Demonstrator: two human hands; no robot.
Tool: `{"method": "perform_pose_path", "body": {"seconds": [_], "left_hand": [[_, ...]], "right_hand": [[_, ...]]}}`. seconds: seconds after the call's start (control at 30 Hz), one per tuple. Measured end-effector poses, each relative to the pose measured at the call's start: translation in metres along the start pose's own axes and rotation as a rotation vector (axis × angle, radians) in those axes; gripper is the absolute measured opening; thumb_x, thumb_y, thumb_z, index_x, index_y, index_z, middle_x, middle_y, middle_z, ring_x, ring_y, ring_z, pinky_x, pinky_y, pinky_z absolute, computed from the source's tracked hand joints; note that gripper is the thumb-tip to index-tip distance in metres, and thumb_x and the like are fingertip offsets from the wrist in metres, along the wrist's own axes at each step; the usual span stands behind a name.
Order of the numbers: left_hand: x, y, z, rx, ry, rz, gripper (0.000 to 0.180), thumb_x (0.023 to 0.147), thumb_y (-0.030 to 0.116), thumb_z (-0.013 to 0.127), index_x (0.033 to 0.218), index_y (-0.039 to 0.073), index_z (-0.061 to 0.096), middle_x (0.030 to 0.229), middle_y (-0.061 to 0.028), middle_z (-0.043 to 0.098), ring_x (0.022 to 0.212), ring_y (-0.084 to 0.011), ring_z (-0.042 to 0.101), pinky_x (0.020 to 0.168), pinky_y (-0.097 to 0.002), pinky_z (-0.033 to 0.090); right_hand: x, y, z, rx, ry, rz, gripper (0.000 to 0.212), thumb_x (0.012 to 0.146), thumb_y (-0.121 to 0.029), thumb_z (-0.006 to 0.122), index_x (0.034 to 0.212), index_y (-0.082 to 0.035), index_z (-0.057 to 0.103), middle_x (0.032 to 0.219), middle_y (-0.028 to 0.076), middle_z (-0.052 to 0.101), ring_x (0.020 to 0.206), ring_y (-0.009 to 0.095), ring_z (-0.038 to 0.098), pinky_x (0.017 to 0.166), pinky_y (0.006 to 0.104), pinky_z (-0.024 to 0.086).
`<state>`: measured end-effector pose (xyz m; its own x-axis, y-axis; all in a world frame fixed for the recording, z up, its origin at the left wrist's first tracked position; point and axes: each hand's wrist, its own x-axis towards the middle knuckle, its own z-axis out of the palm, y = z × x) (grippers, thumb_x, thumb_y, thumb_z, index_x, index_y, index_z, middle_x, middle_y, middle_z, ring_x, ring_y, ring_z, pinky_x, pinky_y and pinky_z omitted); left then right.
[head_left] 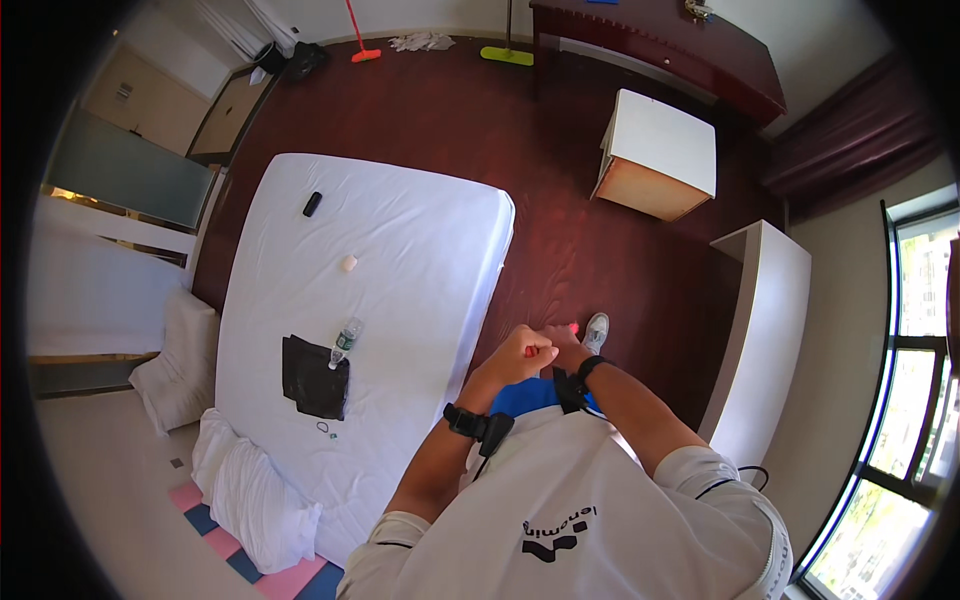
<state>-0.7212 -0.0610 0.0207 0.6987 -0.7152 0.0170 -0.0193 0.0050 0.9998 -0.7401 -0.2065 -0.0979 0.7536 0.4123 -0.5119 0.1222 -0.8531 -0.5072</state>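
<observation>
My left hand (523, 354) is closed in front of my body, with bits of a red thing (532, 351) showing at its fingers. Right beside it, my right hand (566, 343) is curled too, and a red tip shows at its far side. The kind of red thing is too small and covered to make out. Both hands are above the dark wooden floor, just off the right edge of a white-sheeted mattress (400, 230). On the mattress lie a clear water bottle (347, 338), a black folded bag or cloth (318, 385), a small pale lump (348, 263) and a black oblong object (313, 204).
A white box-like cabinet (660, 140) stands ahead right, and a tall white panel (765, 320) is to my right. A dark red desk (660, 45) lines the far wall. A red broom (366, 56) and a green mop (507, 57) stand far off. White bedding (255, 490) is at left.
</observation>
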Motion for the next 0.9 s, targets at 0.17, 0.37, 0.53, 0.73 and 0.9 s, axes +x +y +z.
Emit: {"method": "perform_pose_path", "body": {"seconds": [0.17,0.37,0.53,0.73,0.9], "left_hand": [[0.016,-0.016,0.011,0.146,0.020,0.113,0.033,0.078,0.007,0.058,0.053,-0.001,0.038,0.046,-0.0117,0.035,0.042,-0.0177,0.030,0.047,-0.0332,0.030],[0.074,-0.016,0.035,0.227,-0.065,0.185,0.033,0.075,0.006,0.059,0.051,0.001,0.037,0.047,-0.0129,0.036,0.044,-0.0245,0.033,0.050,-0.0363,0.031],[0.118,-0.011,0.068,0.262,-0.182,0.253,0.031,0.076,0.008,0.060,0.052,0.002,0.041,0.050,-0.0133,0.044,0.045,-0.0283,0.040,0.052,-0.0374,0.035],[0.190,-0.003,0.111,0.183,-0.221,0.232,0.034,0.080,0.009,0.058,0.053,0.001,0.038,0.049,-0.0147,0.039,0.044,-0.0244,0.036,0.052,-0.0370,0.035],[0.245,-0.014,0.151,-0.013,-0.188,-0.152,0.036,0.087,0.021,0.054,0.056,0.004,0.047,0.052,0.0015,0.041,0.050,-0.0068,0.036,0.048,-0.0290,0.028]], "right_hand": [[0.011,0.030,-0.015,-0.022,0.127,-0.064,0.026,0.077,-0.037,0.057,0.093,-0.017,0.064,0.084,0.011,0.067,0.081,0.032,0.065,0.067,0.0454,0.051],[0.010,0.088,-0.036,-0.002,0.240,0.102,0.023,0.077,-0.036,0.057,0.089,-0.016,0.062,0.082,0.011,0.066,0.079,0.031,0.066,0.066,0.0445,0.051],[-0.015,0.135,-0.060,0.081,0.365,0.225,0.023,0.075,-0.034,0.060,0.090,-0.017,0.061,0.081,0.010,0.066,0.078,0.032,0.066,0.066,0.0447,0.051],[-0.073,0.206,-0.106,0.064,0.378,0.355,0.019,0.075,-0.029,0.061,0.092,-0.020,0.064,0.084,0.011,0.067,0.079,0.032,0.065,0.066,0.0432,0.051],[-0.120,0.253,-0.111,0.118,0.398,0.504,0.018,0.078,-0.031,0.059,0.086,-0.018,0.069,0.085,0.011,0.068,0.082,0.031,0.066,0.070,0.0419,0.053]]}}
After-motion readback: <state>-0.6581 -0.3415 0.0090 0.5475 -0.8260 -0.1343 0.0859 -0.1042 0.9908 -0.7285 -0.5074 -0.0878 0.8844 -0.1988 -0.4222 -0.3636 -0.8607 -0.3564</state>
